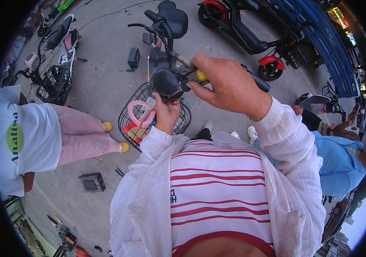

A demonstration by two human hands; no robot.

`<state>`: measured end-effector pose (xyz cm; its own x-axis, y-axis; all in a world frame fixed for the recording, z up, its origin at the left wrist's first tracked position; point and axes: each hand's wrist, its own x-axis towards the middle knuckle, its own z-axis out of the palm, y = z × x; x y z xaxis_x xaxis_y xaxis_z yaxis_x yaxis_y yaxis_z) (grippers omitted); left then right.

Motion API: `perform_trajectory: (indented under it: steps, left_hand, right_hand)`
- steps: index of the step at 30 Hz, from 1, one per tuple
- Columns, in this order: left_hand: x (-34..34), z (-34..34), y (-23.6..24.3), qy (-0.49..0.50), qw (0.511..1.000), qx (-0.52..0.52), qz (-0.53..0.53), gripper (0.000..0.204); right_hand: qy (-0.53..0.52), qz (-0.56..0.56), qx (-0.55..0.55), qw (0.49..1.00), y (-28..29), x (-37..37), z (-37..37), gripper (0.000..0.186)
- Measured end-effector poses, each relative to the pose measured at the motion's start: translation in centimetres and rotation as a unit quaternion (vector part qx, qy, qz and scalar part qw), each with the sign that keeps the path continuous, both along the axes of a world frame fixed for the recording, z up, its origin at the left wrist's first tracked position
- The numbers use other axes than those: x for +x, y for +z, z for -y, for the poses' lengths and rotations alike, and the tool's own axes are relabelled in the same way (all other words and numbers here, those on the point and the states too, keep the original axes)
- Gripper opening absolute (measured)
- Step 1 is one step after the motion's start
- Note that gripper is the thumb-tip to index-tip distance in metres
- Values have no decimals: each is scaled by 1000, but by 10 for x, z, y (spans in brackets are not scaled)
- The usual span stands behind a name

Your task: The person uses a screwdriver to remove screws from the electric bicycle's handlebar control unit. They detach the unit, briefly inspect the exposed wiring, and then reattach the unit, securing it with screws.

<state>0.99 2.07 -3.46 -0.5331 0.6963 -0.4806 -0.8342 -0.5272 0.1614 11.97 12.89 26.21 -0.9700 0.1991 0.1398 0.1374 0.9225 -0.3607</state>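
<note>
"so, what do we have in our right hand (232, 85)?"

"we have a small yellow thing (202, 76) in it, pinched between our thumb and fingers. we can't tell what it is, because our hand hides most of it. that hand is up by the handlebar (180, 58)."

"and our left hand (168, 112)?"

"it is lower down, with its thumb up against the round black part (164, 81) of the bike (159, 60). its fingers are curled, but we can't tell if they hold on tight."

"where is that round black part?"

"it is at the front of the bike, by the far edge of the wire basket (123, 112). we see a pink ring (130, 112) in the basket, and some red and tan stuff under it."

"what is on the ground near us?"

"we see a black box (133, 58) past the basket, and an open black case (92, 182) on our left with pliers (119, 171) near it."

"who is with us?"

"a person in pink pants (84, 124) is on our left, and a person in light blue (337, 158) is on our right."
</note>
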Motion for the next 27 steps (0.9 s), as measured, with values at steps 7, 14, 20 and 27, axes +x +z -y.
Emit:
perform_trajectory:
  steps: [7, 14, 20, 27]
  left_hand:
    - [-3, -2, -3, -20, 1000, -7, -4, 42]
    - [-2, -7, 4, -43, 999, 24, 5, 42]
    - [7, -14, 6, -53, 998, -8, -32, 42]
    - [9, -14, 20, -54, 997, -32, -39, 39]
  right_hand:
    - [12, 3, 22, 1000, 5, -2, 3, 32]
    - [36, -5, 30, 999, 7, -3, 5, 30]
    - [0, -12, 37, 999, 10, -1, 6, 29]
    - [31, -109, 43, 993, 2, 9, -8, 30]
